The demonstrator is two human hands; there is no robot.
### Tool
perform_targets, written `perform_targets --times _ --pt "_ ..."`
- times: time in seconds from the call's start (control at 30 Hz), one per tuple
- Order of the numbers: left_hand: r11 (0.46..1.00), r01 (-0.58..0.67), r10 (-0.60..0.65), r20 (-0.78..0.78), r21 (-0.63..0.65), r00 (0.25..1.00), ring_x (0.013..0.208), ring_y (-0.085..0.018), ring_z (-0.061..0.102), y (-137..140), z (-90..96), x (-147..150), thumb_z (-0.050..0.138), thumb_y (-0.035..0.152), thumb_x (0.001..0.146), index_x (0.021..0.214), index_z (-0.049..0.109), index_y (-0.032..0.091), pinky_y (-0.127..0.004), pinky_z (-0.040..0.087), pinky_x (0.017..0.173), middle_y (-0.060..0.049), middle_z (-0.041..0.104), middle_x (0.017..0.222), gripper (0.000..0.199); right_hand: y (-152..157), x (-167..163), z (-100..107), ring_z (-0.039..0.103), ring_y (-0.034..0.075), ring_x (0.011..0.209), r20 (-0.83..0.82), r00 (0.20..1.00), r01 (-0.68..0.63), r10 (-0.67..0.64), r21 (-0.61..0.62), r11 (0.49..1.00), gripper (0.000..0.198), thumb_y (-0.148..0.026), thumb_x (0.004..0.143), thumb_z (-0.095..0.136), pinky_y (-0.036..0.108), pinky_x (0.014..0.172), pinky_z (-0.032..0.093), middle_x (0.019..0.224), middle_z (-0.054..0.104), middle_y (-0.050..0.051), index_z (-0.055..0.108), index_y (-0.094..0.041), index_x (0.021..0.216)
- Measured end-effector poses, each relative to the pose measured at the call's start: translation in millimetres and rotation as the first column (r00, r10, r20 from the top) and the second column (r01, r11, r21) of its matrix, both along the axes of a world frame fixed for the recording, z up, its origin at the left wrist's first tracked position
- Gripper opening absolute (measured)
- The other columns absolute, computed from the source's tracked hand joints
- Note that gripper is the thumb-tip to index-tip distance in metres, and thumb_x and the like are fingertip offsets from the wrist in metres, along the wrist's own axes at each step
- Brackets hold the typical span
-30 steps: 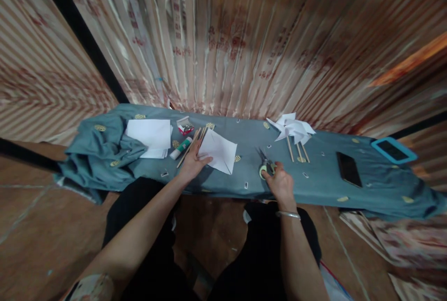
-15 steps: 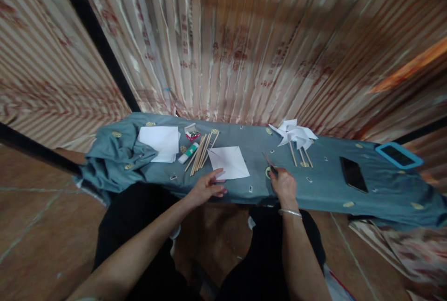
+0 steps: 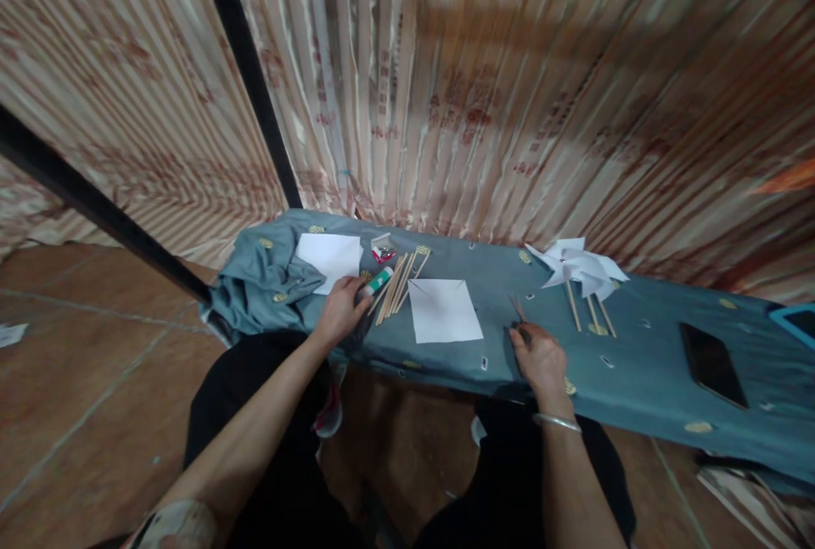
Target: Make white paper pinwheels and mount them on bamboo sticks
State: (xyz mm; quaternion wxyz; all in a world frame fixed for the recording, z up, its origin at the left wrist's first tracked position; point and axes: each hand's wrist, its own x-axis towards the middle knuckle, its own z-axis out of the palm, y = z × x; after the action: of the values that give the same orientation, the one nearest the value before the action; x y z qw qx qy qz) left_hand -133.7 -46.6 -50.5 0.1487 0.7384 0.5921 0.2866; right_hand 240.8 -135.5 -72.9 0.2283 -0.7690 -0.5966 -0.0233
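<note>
Head camera shows my left hand [image 3: 340, 310] curled loosely at the glue stick [image 3: 378, 281], fingertips touching it beside the wooden sticks [image 3: 398, 283]. My right hand [image 3: 540, 358] closes on the scissors [image 3: 519, 320], right of the white paper square [image 3: 444, 310], on the blue cloth [image 3: 637, 362].

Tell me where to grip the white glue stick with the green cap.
Pinch the white glue stick with the green cap across its white barrel, coming from above at its near-left end by the left hand. It lies flat, slanting up-right, with the wooden sticks crowding its right side.
</note>
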Motion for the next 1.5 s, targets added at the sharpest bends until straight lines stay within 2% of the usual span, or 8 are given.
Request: perform_targets --times 0.13,0.27,0.47,0.53,0.63,0.73,0.83,1.5 --pt "1.000 -0.004 0.005 -0.242 0.003 0.970 0.108 -0.030 0.057 7 -2.7 12 0.051 0.031 0.086 0.115 0.064 0.013 -0.038 0.045 0.095 -0.016 0.064 0.112 0.037 2 -4 1 0.065 0.028 0.096 -0.030 1.000 -0.003 0.004 0.012 1.000 0.035 -0.035 0.087 0.044 0.041 0.089 0.046 0.107 0.071 0.018 0.070 -0.014 0.098" --pt "0.999 -0.045 0.042 -0.257 -0.006 0.966 0.101 -0.029 0.061 12 -0.5 12 0.050 0.031 0.085 0.109 0.067 0.014 -0.035 0.047 0.088 -0.015 0.066 0.106 0.033 4 -4 5 0.064 0.029 0.099 -0.070 0.998 0.000 0.002 0.026 1.000 0.036 -0.035 0.087 0.043 0.042 0.091 0.046 0.109 0.070 0.018 0.069 -0.013 0.100" --pt "0.999 -0.028 0.035 0.168 -0.047 0.985 0.087 -0.023 0.064 8 10.6 15 0.057 0.038 0.079 0.106 0.070 0.015 -0.031 0.049 0.080 -0.011 0.069 0.099 0.038 7 -26 18 0.062 0.031 0.104 -0.328 0.943 -0.018 0.054 0.111 0.994 0.041 -0.043 0.085 0.046 0.046 0.095 0.044 0.112 0.069 0.018 0.070 -0.013 0.100" --pt "0.989 0.089 -0.033 0.404 -0.122 0.914 0.078 -0.021 0.064 -1 11.3 30 0.062 0.040 0.074 0.099 0.072 0.014 -0.029 0.050 0.069 -0.009 0.071 0.091 0.037 8 -44 23 0.064 0.028 0.097 -0.572 0.815 -0.040 0.090 0.100 0.994 0.041 -0.051 0.081 0.054 0.044 0.091 0.047 0.107 0.072 0.014 0.071 -0.018 0.098" --pt "0.898 0.368 -0.129 0.654 -0.243 0.746 0.064 -0.016 0.060 -16 10.6 62 0.067 0.042 0.069 0.088 0.073 0.016 -0.026 0.048 0.059 -0.004 0.069 0.079 0.032 9 -74 30 0.066 0.026 0.093 -0.907 0.400 -0.183 0.134 0.065 0.981 0.048 -0.057 0.067 0.071 0.037 0.082 0.051 0.099 0.074 0.009 0.071 -0.021 0.098" --pt "0.790 0.535 -0.148 0.753 -0.301 0.642 0.057 -0.012 0.056 -24 11.8 91 0.071 0.039 0.066 0.084 0.072 0.015 -0.023 0.046 0.055 -0.001 0.066 0.071 0.030 12 -94 33 0.066 0.022 0.088 -0.995 0.038 -0.269 0.097 0.083 0.960 0.047 -0.053 0.058 0.081 0.030 0.073 0.050 0.095 0.074 0.006 0.071 -0.022 0.092" --pt "0.743 0.579 -0.145 0.763 -0.337 0.630 0.054 -0.011 0.053 -20 12.7 106 0.072 0.037 0.064 0.082 0.072 0.015 -0.022 0.043 0.053 0.000 0.064 0.066 0.029 17 -99 32 0.064 0.017 0.075 -0.992 -0.111 -0.215 0.058 0.081 0.973 0.039 -0.047 0.054 0.086 0.026 0.067 0.048 0.079 0.072 0.002 0.070 -0.021 0.078" --pt "0.653 0.586 0.125 0.831 -0.480 0.542 0.061 -0.013 0.061 7 -6.6 114 0.080 0.036 0.057 0.090 0.069 0.013 -0.027 0.049 0.065 -0.001 0.066 0.067 0.041 45 -92 29 0.061 0.010 0.057 -0.971 -0.237 -0.047 -0.027 -0.016 0.999 0.030 -0.037 0.055 0.088 0.021 0.057 0.051 0.064 0.069 -0.002 0.069 -0.019 0.070"
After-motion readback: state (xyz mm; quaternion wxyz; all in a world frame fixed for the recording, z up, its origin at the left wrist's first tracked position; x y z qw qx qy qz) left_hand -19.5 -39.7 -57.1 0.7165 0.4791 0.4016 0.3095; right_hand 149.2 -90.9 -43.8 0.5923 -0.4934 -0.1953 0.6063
